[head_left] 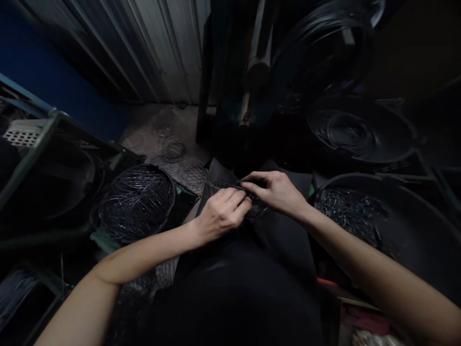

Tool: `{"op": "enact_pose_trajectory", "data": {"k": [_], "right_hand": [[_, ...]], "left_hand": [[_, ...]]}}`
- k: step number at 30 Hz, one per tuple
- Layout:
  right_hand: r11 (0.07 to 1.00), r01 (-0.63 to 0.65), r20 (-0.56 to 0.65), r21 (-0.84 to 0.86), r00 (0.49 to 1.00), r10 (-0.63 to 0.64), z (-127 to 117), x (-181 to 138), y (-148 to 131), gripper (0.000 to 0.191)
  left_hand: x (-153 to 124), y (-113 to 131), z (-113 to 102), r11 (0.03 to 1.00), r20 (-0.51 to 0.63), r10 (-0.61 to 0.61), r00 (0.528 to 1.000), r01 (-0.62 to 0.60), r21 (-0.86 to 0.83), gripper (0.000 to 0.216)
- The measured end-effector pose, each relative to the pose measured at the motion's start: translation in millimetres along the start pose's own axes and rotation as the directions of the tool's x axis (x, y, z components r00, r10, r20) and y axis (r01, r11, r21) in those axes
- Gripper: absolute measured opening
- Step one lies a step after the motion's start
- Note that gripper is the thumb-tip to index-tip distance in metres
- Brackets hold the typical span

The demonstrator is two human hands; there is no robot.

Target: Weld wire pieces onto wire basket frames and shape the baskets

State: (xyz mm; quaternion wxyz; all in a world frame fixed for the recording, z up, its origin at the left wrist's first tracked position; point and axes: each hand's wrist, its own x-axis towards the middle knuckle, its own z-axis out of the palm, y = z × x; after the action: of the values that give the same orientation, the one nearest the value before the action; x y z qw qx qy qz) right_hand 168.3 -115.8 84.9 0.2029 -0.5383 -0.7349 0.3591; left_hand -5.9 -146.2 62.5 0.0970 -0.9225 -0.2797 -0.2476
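Observation:
Over my dark-clad lap, both hands work close together on a dark wire mesh piece (258, 209). My left hand (225, 211) has its fingers curled round the near left part of the mesh. From the right, my right hand (275, 191) pinches the mesh's far edge between thumb and fingertips. Much of the mesh is hidden behind the hands, and dim light blurs its outline. Beyond it on the floor lie several similar round wire meshes (194, 173).
To the left stands a round container (174, 194) heaped with wire pieces, beside a green-framed crate (27, 168). Small metal pieces (345, 209) lie in a wide dark basin (414, 230) at right. Behind it is another basin with coiled wire (347, 129). A dark machine (230, 96) stands ahead.

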Motion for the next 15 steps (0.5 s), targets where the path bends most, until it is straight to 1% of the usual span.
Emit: {"op": "enact_pose_trajectory", "data": {"k": [2,4,7,9,12,15], "right_hand": [[1.0,-0.017,-0.051,-0.025,0.999,0.016,3,-2,2,0.017],[0.999,-0.031,-0.088,-0.043,0.996,0.027,4,-4,4,0.016],[0.999,-0.03,-0.088,-0.044,0.996,0.026,4,-8,8,0.017],[0.999,-0.028,-0.08,-0.039,0.996,0.025,3,-12,9,0.018],[0.999,-0.038,-0.104,-0.032,0.994,0.034,5,-20,9,0.018],[0.999,-0.041,-0.141,-0.013,0.989,0.039,14,-28,10,0.017]], "left_hand": [[1,6,4,1.0,-0.029,-0.017,0.999,0.018,0.026,0.018],[3,11,8,0.998,-0.008,-0.046,0.999,0.047,0.049,0.017],[7,16,12,0.995,0.074,-0.074,0.995,0.068,0.075,0.019],[9,18,12,0.995,0.137,-0.068,0.988,0.057,0.078,0.021],[12,20,8,0.998,0.216,-0.05,0.975,0.038,0.057,0.022],[16,23,2,0.999,0.275,-0.037,0.961,0.026,0.045,0.024]]}}
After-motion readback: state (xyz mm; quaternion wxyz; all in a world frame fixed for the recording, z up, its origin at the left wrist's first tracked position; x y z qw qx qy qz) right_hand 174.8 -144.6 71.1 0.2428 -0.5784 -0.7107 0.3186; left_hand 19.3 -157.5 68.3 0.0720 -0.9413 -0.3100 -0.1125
